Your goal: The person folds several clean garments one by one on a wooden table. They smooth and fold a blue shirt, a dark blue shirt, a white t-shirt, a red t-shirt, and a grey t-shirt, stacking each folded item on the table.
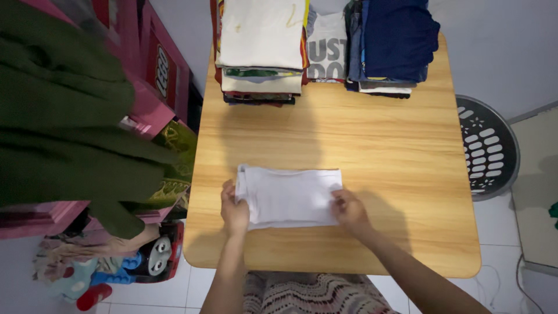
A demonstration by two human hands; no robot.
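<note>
Cloth: folded white garment (289,196) lies flat on the wooden table (395,151), near edge, between both hands.
Left hand (234,212): fingers curled, gripping the garment's left edge.
Right hand (350,210): pinching its right edge.

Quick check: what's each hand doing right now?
Left hand: closed on the left edge of the folded white cloth.
Right hand: fingers pinching the cloth's right edge.

White folded cloth (289,196) on pale wood-grain table (401,174); dark green garment (64,116) at left; navy stack (395,40) upper right, perhaps black beneath.
</note>
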